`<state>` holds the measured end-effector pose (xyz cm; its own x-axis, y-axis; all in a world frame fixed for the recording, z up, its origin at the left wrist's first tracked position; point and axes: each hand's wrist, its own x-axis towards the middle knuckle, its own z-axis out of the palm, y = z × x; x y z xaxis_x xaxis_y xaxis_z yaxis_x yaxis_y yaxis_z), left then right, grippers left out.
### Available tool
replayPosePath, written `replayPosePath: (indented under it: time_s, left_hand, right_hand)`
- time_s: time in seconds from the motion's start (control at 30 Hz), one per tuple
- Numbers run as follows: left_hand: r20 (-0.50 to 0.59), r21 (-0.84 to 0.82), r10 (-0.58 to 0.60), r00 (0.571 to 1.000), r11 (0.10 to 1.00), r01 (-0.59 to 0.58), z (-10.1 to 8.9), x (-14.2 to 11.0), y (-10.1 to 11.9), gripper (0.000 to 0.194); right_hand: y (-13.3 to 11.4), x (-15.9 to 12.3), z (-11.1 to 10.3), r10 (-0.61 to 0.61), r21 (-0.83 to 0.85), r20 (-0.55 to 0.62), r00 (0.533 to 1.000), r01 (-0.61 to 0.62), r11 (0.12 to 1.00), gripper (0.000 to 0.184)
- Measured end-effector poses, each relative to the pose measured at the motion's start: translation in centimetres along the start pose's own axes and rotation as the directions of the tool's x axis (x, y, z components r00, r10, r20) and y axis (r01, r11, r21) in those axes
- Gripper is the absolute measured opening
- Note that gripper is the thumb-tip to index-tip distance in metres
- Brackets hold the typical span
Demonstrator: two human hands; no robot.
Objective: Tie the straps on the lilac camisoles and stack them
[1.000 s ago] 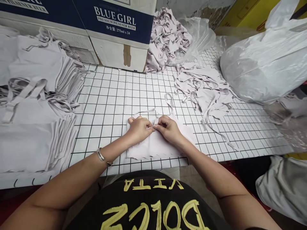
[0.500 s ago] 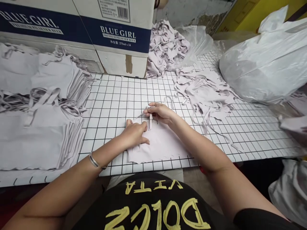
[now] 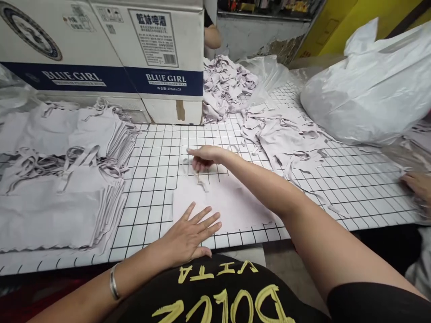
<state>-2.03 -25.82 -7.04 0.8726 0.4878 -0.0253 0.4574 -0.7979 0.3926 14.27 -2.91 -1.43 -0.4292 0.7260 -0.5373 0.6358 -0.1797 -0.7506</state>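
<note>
Your left hand has moved to the near edge of the garment, spread wide; your right hand has shifted beside its strap, grip unclear. Flattening on the tabletop looks mostly done; the strap seems unsettled, the garment unstacked.

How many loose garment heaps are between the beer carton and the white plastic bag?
2: far heap beside the beer carton, near heap left of the white plastic bag.

Wht tbl w/ blk grid, garment stacks, loose piles, flat garment, ctn, bag
</note>
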Motion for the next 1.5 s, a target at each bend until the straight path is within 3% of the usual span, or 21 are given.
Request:
replayPosePath:
  time_s: [0.03,0.07,0.1,0.13,0.2,0.27,0.3,0.33,0.4,0.47,0.53,0.7,0.87,0.97,1.1,1.17,1.23,1.27,1.33,1.4,1.5]
  left_hand:
    - [-0.005,-0.016,-0.007,1.000,1.000,0.007,-0.4,-0.3,0.0,0.069]
    - [-0.019,-0.040,-0.023,1.000,0.999,0.023,-1.0,-0.4,0.0,0.067]
    - [-0.054,-0.070,-0.050,0.997,0.996,0.047,-1.8,-0.2,-0.1,0.061]
    - [-0.106,-0.101,-0.092,0.990,0.992,0.081,-2.6,0.4,-0.3,0.052]
    - [-0.250,-0.156,-0.213,0.945,0.972,0.178,-4.5,2.9,-1.3,0.032]
    - [-0.393,-0.192,-0.339,0.855,0.939,0.284,-6.0,7.1,-3.1,0.027]
    - [-0.437,-0.190,-0.377,0.817,0.926,0.325,-6.6,9.5,-4.3,0.026]
    - [-0.454,-0.163,-0.372,0.810,0.928,0.335,-6.9,12.0,-5.6,0.023]
    - [-0.368,-0.032,-0.211,0.906,0.976,0.214,-7.5,16.6,-7.9,0.024]
    - [-0.143,0.084,0.019,0.990,0.996,-0.007,-8.3,20.1,-9.5,0.027]
    - [0.081,0.105,0.128,0.988,0.985,-0.137,-9.5,22.1,-10.3,0.020]
    - [0.308,0.109,0.055,0.950,0.990,-0.093,-13.7,23.4,-10.9,0.016]
    - [0.450,0.207,-0.218,0.866,0.969,0.136,-19.1,24.4,-12.4,0.016]
    - [0.409,0.220,-0.341,0.847,0.937,0.271,-22.9,24.8,-13.8,0.022]
    - [0.194,0.245,-0.409,0.892,0.900,0.360,-25.8,23.9,-12.6,0.024]
    - [0.046,0.336,-0.405,0.913,0.867,0.368,-25.2,23.1,-9.5,0.024]
    - [-0.092,0.442,-0.391,0.916,0.808,0.389,-23.3,22.2,-5.2,0.024]
    - [-0.130,0.470,-0.385,0.914,0.787,0.399,-22.0,21.7,-2.9,0.024]
    - [-0.065,0.431,-0.382,0.922,0.823,0.371,-19.4,20.5,1.1,0.025]
    - [0.028,0.246,-0.362,0.932,0.906,0.345,-17.4,19.2,3.2,0.028]
    - [-0.076,0.038,-0.321,0.944,0.945,0.324,-15.5,17.6,2.7,0.035]
  right_hand:
    - [0.1,-0.5,-1.2,-0.029,-0.146,-0.191,0.981,0.001,0.989,0.051]
    - [0.7,-1.5,-2.4,-0.099,-0.271,-0.383,0.918,-0.009,0.962,0.048]
    - [1.7,-3.0,-3.5,-0.190,-0.359,-0.537,0.822,-0.018,0.933,0.045]
    - [3.0,-4.8,-4.1,-0.279,-0.412,-0.632,0.723,-0.009,0.911,0.041]
    - [6.5,-9.0,-3.4,-0.385,-0.452,-0.680,0.624,0.058,0.890,0.036]
    - [10.2,-12.9,-0.2,-0.493,-0.504,-0.546,0.677,0.205,0.839,0.033]
    - [11.8,-14.4,1.9,-0.536,-0.536,-0.424,0.730,0.274,0.798,0.042]
    - [13.1,-15.5,4.1,-0.533,-0.562,-0.309,0.787,0.301,0.771,0.056]
    - [14.7,-16.6,7.4,-0.445,-0.580,-0.226,0.867,0.247,0.776,0.069]
    - [15.0,-16.8,8.8,-0.357,-0.576,-0.193,0.914,0.189,0.796,0.073]
    - [14.6,-16.8,8.5,-0.315,-0.557,-0.168,0.934,0.174,0.812,0.076]
    - [13.5,-18.0,7.0,-0.342,-0.496,-0.189,0.921,0.211,0.842,0.075]
    - [14.2,-17.4,7.3,-0.328,-0.475,-0.177,0.928,0.211,0.854,0.076]
    - [15.0,-16.4,7.5,-0.312,-0.488,-0.177,0.933,0.192,0.851,0.077]
    - [15.1,-16.0,6.7,-0.341,-0.413,-0.140,0.930,0.258,0.873,0.079]
    - [14.4,-16.0,5.4,-0.346,-0.223,-0.170,0.923,0.306,0.925,0.081]
    - [13.4,-16.0,3.7,-0.319,0.182,-0.226,0.920,0.361,0.914,0.076]
    - [12.9,-15.9,2.9,-0.300,0.424,-0.227,0.927,0.371,0.826,0.072]
    - [12.1,-15.8,1.3,-0.310,0.793,-0.149,0.939,0.301,0.530,0.066]
    - [12.0,-15.8,0.2,-0.358,0.939,-0.056,0.932,0.171,0.299,0.056]
    - [12.4,-16.2,-0.4,-0.371,0.978,0.020,0.929,0.058,0.199,0.029]
